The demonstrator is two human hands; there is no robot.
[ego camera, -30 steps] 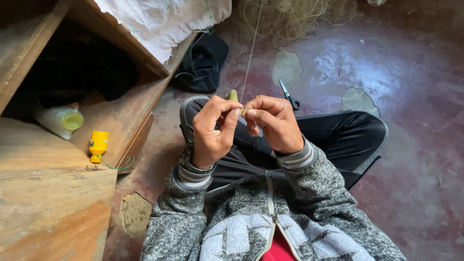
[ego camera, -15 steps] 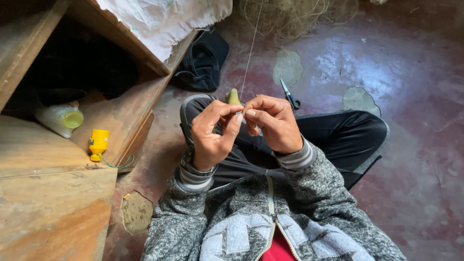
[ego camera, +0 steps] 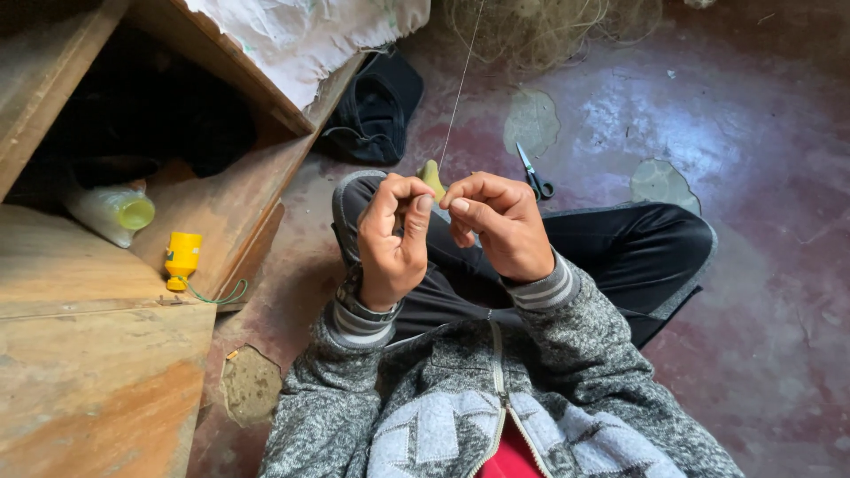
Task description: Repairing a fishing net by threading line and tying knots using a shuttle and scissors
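I sit cross-legged on the floor with both hands raised in front of my chest. My left hand [ego camera: 391,239] grips a small yellow-green netting needle [ego camera: 432,177], whose tip sticks up above the fingers. My right hand [ego camera: 500,223] pinches a thin pale line [ego camera: 460,84] between thumb and forefinger, right beside the needle. The line runs taut up and away to a heap of fine fishing net [ego camera: 531,31] at the top of the view. The fingertips of both hands almost touch.
Scissors [ego camera: 534,174] lie on the reddish floor beyond my knee. A black bag [ego camera: 376,111] rests by a wooden bench [ego camera: 97,354] on the left, which holds a yellow spool [ego camera: 182,257], a plastic bottle [ego camera: 111,212] and white cloth [ego camera: 301,35].
My hands stayed close together at the line; the fingers shifted slightly around the needle and thread. The line remains taut.
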